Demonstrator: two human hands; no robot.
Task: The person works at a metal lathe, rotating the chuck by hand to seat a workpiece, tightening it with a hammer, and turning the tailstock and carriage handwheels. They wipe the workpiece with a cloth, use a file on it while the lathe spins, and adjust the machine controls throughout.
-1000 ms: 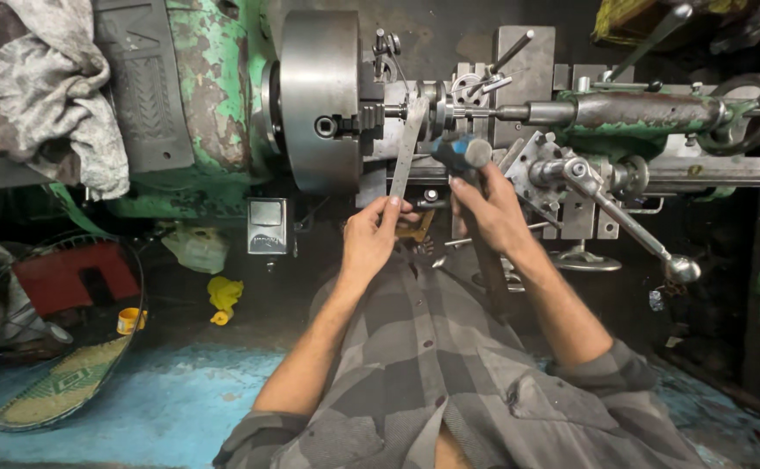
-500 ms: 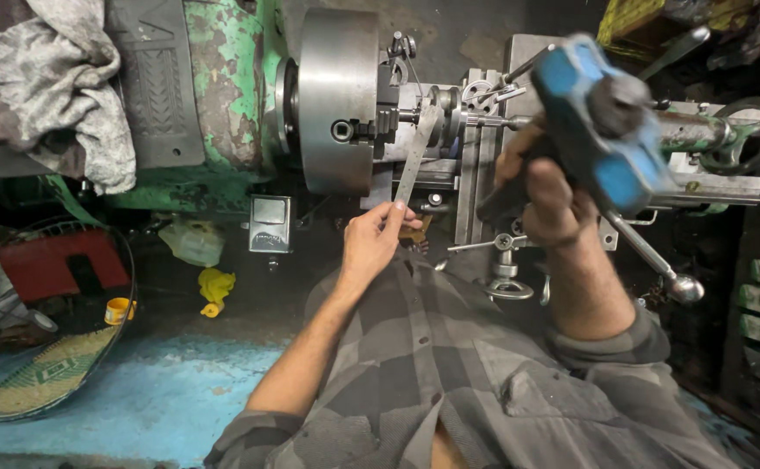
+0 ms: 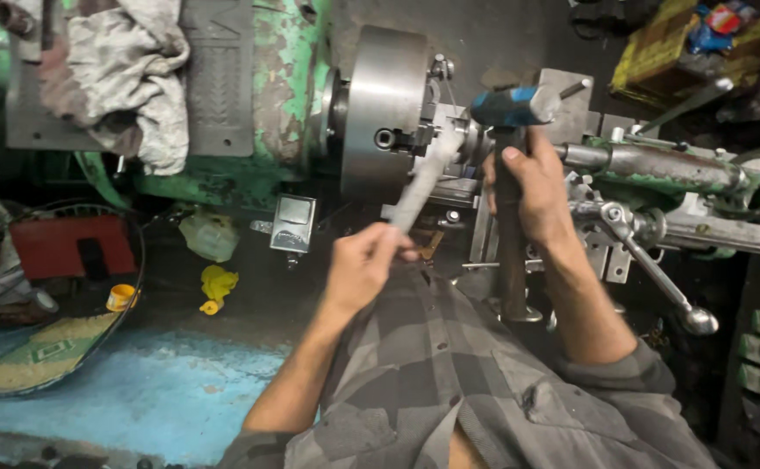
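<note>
My left hand [image 3: 361, 267] grips the lower end of a long grey wrench [image 3: 423, 178] that reaches up to the jaws beside the lathe's round steel chuck [image 3: 384, 108]. In my right hand [image 3: 527, 187] is a hammer with a blue head [image 3: 508, 106] and a dark handle [image 3: 508, 252]. Its head sits just right of the chuck, close to the wrench's upper end. Whether the hammer head touches the wrench I cannot tell.
The green lathe headstock [image 3: 280, 87] carries a dirty rag [image 3: 124, 65] on top. A tailstock [image 3: 666, 165] and a lever with a ball end [image 3: 658, 269] lie to the right. On the floor are a red box [image 3: 67, 243], yellow scraps [image 3: 215, 287] and a blue mat [image 3: 137, 391].
My right hand lifted the hammer up toward the camera, then brought it back down to the wrench by the chuck. My left hand kept its hold on the wrench.
</note>
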